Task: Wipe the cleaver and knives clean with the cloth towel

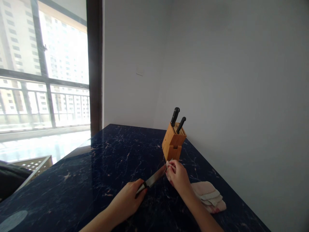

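My left hand (130,195) is closed around the dark handle of a kitchen knife (156,175), whose blade points away to the right. Near the blade's tip, my right hand (178,175) pinches a small pinkish-white cloth (168,174) against the metal. Part of the tip is hidden by the cloth and fingers. Just beyond the right hand stands a wooden knife block (170,143) with two black-handled knives in it, one larger handle (175,116) and one smaller handle (181,125). A folded pink and white cloth (209,196) lies beside my right forearm.
The dark blue marbled tabletop (116,154) extends to the wall (229,96) on the right and back. A window (43,64) is at the left. Beside the table's left edge sits a light perforated basket (40,169) with dark fabric. A pale round patch (14,220) shows at lower left.
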A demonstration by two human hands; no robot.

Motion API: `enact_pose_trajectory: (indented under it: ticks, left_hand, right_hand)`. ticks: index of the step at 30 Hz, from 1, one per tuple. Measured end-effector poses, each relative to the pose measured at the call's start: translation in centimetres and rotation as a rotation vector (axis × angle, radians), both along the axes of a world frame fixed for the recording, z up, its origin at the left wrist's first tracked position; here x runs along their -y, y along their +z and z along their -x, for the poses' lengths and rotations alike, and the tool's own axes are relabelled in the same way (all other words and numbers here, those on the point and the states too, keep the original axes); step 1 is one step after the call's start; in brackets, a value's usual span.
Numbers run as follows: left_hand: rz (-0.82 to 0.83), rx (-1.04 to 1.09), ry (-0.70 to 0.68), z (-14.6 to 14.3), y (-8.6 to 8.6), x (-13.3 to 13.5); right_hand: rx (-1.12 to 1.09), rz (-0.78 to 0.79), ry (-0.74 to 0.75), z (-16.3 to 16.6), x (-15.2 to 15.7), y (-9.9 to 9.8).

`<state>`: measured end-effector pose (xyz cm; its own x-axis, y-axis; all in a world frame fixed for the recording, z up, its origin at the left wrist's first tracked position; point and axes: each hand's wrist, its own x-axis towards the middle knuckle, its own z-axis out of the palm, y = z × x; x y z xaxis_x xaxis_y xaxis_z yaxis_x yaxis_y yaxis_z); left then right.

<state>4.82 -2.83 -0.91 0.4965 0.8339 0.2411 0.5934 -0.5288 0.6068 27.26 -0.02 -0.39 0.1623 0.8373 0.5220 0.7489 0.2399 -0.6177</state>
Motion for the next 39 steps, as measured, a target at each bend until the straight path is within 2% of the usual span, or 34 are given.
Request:
enact_pose_trajectory:
  ticks: [5,9,13,16,21,25,28,33,39]
  left_hand:
    - [0.018,0.042,0.013,0.0,0.4,0.1]
    - [-0.012,0.127,0.068,0.2,1.1,0.1]
    - [-0.004,0.231,0.186,0.4,1.5,0.1]
    - [0.038,0.288,0.259,0.4,1.3,-0.1]
    - [0.023,0.376,0.298,0.3,0.0,-1.1]
    - [0.091,0.363,0.28,0.4,-1.2,-1.8]
    - [0.07,0.302,0.266,0.5,-1.5,-1.9]
    - [-0.011,0.226,0.169,0.2,-0.6,-1.1]
    - [0.053,0.142,0.032,-0.5,0.2,0.1]
  right_hand:
    - [-0.07,-0.012,-0.099,-2.0,-0.4,0.9]
    - [-0.099,-0.028,-0.098,-1.4,0.1,1.2]
    - [-0.096,-0.033,-0.063,-0.7,0.3,1.0]
    - [-0.08,-0.043,-0.042,-0.5,0.4,0.9]
    - [-0.06,-0.068,0.001,0.3,1.0,1.2]
    - [-0.067,-0.104,0.087,1.6,1.9,1.4]
    - [-0.051,-0.144,0.135,2.5,2.7,1.6]
    - [-0.03,-0.194,0.196,3.1,3.3,1.6]
    - [0.022,-0.173,0.185,3.0,2.7,0.6]
